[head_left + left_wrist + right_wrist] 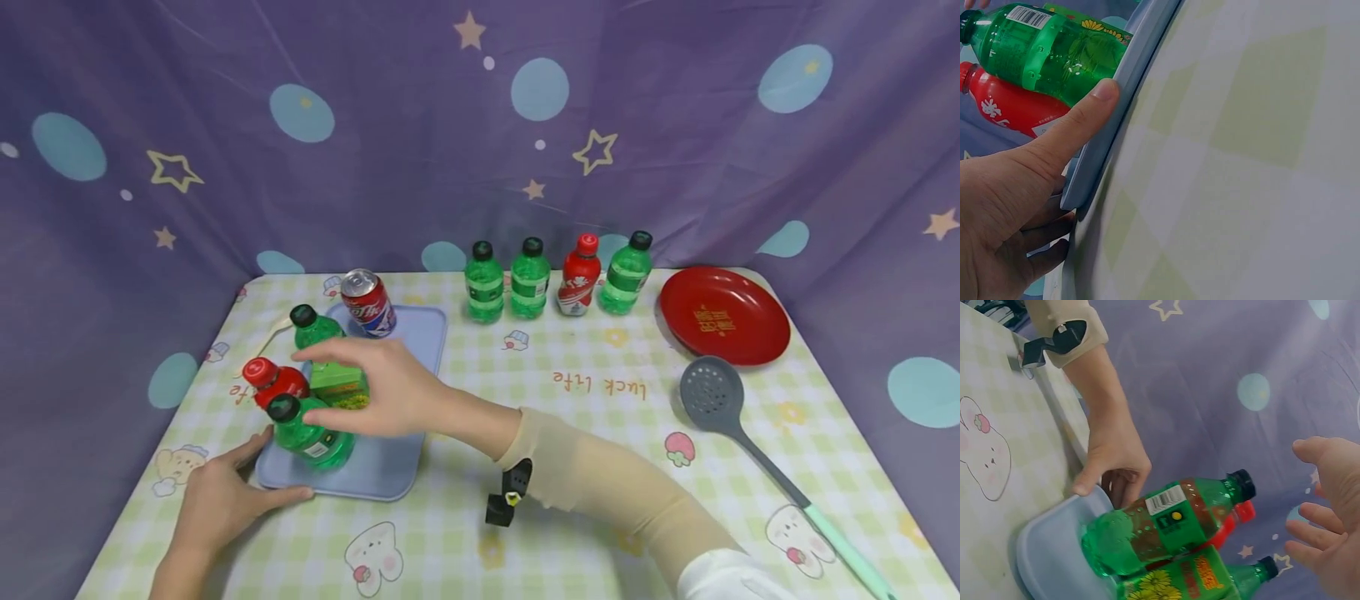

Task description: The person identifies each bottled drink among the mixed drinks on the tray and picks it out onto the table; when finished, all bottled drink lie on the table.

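On the tray (pixel 386 458), only the head view shows a can (pixel 369 305)

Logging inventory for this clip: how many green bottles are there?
5: back row, leftmost bottle, second bottle and rightmost bottle; at the tray, near bottle and far bottle.

Beyond the right forearm (pixel 600 471), tablecloth (pixel 491 371) offers passage; bottles (pixel 318 442) crowd the tray (pixel 390 471)'s left (gaps perhaps narrow).
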`<state>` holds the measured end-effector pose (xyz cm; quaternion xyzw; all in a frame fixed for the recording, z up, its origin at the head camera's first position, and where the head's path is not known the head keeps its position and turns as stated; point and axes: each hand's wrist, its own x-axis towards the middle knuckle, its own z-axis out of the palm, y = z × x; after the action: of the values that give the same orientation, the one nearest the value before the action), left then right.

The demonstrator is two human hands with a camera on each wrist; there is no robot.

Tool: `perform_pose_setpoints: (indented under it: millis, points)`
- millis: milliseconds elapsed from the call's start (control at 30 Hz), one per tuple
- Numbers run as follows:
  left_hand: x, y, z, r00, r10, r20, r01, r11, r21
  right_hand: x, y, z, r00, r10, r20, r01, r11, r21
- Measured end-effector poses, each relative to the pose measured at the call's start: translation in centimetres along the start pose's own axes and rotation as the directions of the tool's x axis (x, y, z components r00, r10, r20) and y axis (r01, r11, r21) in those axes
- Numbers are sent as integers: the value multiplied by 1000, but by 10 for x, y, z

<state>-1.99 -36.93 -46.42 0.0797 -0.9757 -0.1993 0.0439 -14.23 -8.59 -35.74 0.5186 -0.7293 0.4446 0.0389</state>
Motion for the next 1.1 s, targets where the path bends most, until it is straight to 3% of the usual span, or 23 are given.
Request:
perform_pose_setpoints:
  millis: [300,500,1100]
  points:
    - [-1,0,1,1000,26,-9,-26,1000,-2,0,4,21,1000,-5,30,5,1000,17]
    - [-1,-2,2,998,54,-39,-54,999,-4,1,5,34,998,23,62,-21,999,-27]
    - [-2,-3,2,998,53,-31,-53,999,-2,1,8,57,997,13,74,-7,997,-79]
